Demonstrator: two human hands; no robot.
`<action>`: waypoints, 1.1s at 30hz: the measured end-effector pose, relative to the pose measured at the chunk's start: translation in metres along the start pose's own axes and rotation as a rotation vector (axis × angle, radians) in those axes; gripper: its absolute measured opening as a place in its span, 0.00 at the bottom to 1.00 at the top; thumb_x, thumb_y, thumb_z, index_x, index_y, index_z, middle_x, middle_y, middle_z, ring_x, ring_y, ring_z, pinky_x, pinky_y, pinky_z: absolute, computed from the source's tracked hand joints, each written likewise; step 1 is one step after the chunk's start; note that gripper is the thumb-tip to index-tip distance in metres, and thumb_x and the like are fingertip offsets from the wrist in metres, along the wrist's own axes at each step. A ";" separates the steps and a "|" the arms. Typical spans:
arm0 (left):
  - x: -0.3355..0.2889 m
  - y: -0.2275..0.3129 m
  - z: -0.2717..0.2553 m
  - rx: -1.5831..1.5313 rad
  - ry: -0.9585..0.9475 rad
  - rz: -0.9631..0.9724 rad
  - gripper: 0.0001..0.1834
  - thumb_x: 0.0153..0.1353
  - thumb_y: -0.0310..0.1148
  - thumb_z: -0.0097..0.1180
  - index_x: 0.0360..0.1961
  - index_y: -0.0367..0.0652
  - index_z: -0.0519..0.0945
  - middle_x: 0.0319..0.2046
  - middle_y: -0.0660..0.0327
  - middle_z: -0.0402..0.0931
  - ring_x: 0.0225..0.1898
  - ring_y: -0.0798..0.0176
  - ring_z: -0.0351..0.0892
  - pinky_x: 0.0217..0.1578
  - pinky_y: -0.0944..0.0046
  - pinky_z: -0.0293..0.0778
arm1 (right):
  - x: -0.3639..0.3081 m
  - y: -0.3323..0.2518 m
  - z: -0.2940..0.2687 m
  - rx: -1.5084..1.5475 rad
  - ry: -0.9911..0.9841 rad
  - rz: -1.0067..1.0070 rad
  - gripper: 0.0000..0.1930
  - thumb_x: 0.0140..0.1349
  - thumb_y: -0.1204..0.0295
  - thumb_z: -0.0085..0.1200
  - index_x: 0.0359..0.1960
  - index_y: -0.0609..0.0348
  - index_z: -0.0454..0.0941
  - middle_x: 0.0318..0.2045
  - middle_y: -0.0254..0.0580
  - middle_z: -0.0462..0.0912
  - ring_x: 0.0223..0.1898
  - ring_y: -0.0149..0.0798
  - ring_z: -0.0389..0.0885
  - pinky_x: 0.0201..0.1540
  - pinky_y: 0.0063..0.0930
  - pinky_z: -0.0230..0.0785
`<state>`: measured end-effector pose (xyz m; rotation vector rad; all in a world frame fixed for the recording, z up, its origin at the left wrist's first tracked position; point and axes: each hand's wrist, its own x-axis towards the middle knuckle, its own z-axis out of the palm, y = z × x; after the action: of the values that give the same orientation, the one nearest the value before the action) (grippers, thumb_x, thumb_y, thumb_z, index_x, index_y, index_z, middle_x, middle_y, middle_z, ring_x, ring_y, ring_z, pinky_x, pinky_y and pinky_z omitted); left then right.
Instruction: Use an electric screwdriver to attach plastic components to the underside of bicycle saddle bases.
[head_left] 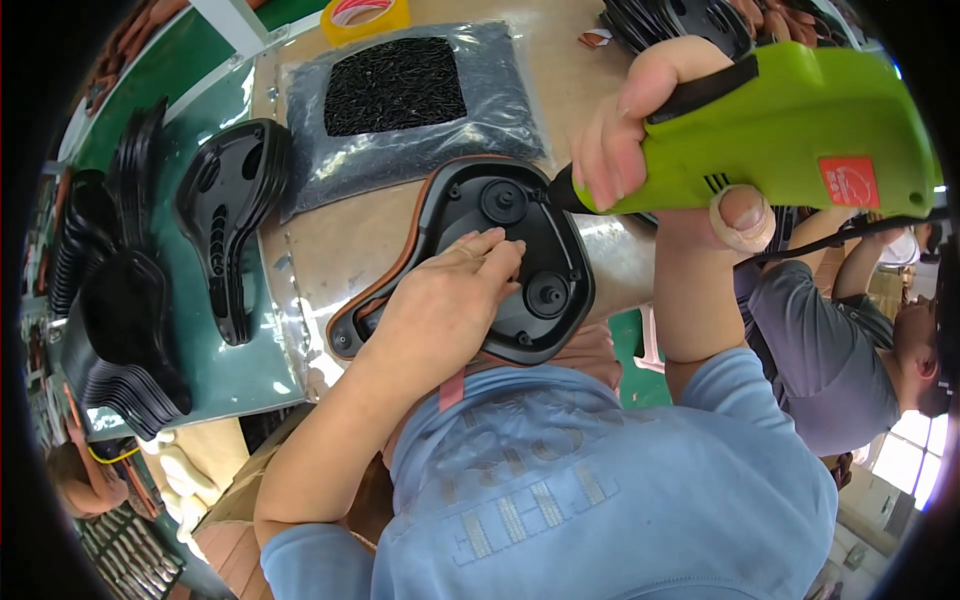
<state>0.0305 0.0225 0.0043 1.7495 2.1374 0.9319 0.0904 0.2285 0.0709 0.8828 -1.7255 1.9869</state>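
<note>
An upside-down bicycle saddle (548, 248), black underneath with a brown edge, lies at the table's front edge. My left hand (440, 305) rests across its underside, fingers stretched out near the middle. In my right hand (620, 150) is a green electric screwdriver (790, 125) with a black grip strip and a cord. Its black nose points left and down at the saddle's right rim. Whether the bit touches a screw there is hidden. The thumb of that hand wears a pale finger cover.
Beyond the saddle lies a clear bag of black screws (395, 90), with a roll of yellow tape (365, 18) behind it. Stacked black saddle bases (232, 220) stand on the left, more (690, 25) at the far right. A person in grey (830, 350) sits close on my right.
</note>
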 end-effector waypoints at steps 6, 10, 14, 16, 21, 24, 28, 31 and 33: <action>0.000 -0.004 0.002 0.007 0.044 0.066 0.13 0.53 0.28 0.54 0.40 0.34 0.74 0.37 0.46 0.77 0.45 0.53 0.77 0.49 0.61 0.72 | 0.004 -0.006 -0.011 -0.026 -0.053 -0.007 0.35 0.50 0.50 0.58 0.48 0.67 0.60 0.25 0.42 0.72 0.24 0.37 0.73 0.28 0.31 0.65; -0.002 -0.003 0.006 -0.063 0.073 -0.012 0.11 0.52 0.26 0.56 0.38 0.38 0.74 0.40 0.53 0.78 0.48 0.52 0.75 0.47 0.58 0.73 | -0.001 -0.003 -0.009 -0.046 0.080 0.020 0.33 0.51 0.50 0.53 0.48 0.66 0.60 0.24 0.40 0.72 0.23 0.36 0.72 0.28 0.30 0.63; 0.003 0.001 0.003 -0.155 0.059 -0.054 0.08 0.54 0.27 0.55 0.35 0.37 0.73 0.35 0.53 0.79 0.41 0.55 0.79 0.40 0.65 0.75 | 0.000 -0.020 -0.010 -0.066 0.041 0.004 0.34 0.52 0.46 0.48 0.49 0.63 0.60 0.24 0.35 0.71 0.23 0.34 0.70 0.28 0.30 0.62; -0.001 0.000 0.002 -0.531 0.097 -0.366 0.06 0.55 0.26 0.55 0.33 0.38 0.72 0.33 0.57 0.80 0.37 0.59 0.81 0.35 0.68 0.74 | -0.002 -0.020 -0.009 0.116 0.108 -0.009 0.33 0.52 0.45 0.47 0.49 0.61 0.61 0.23 0.33 0.69 0.24 0.32 0.69 0.31 0.29 0.61; 0.000 -0.003 0.004 -0.790 0.237 -0.399 0.06 0.52 0.22 0.58 0.33 0.36 0.77 0.33 0.58 0.81 0.36 0.68 0.80 0.38 0.71 0.74 | -0.014 -0.020 -0.013 0.254 0.185 0.020 0.32 0.52 0.45 0.48 0.48 0.57 0.61 0.23 0.27 0.68 0.24 0.29 0.68 0.32 0.27 0.59; -0.002 -0.002 0.002 -0.842 0.218 -0.393 0.06 0.52 0.22 0.58 0.32 0.35 0.77 0.33 0.58 0.81 0.36 0.69 0.80 0.39 0.71 0.74 | -0.017 -0.016 -0.011 0.272 0.218 0.021 0.31 0.52 0.45 0.47 0.48 0.57 0.61 0.23 0.27 0.68 0.24 0.28 0.68 0.32 0.27 0.59; -0.002 -0.003 0.004 -0.756 0.218 -0.335 0.05 0.51 0.22 0.58 0.31 0.36 0.77 0.31 0.59 0.80 0.33 0.68 0.80 0.36 0.71 0.74 | -0.018 -0.012 -0.009 0.290 0.224 0.011 0.31 0.52 0.45 0.47 0.48 0.57 0.62 0.23 0.27 0.68 0.24 0.28 0.68 0.32 0.27 0.59; -0.002 -0.005 0.004 -0.628 0.168 -0.296 0.06 0.50 0.23 0.59 0.30 0.37 0.78 0.28 0.59 0.79 0.29 0.67 0.79 0.31 0.71 0.72 | -0.020 -0.011 -0.006 0.295 0.234 -0.001 0.31 0.52 0.44 0.48 0.48 0.57 0.62 0.23 0.27 0.68 0.23 0.28 0.68 0.32 0.27 0.58; -0.002 -0.005 0.003 -0.567 0.173 -0.256 0.06 0.49 0.24 0.60 0.31 0.38 0.79 0.25 0.58 0.78 0.26 0.65 0.77 0.28 0.70 0.71 | -0.021 -0.011 -0.005 0.301 0.258 -0.007 0.31 0.52 0.44 0.48 0.48 0.57 0.62 0.23 0.27 0.68 0.23 0.28 0.68 0.31 0.26 0.58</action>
<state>0.0289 0.0214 -0.0017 1.1305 1.8691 1.4706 0.1113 0.2375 0.0649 0.6824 -1.3038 2.2794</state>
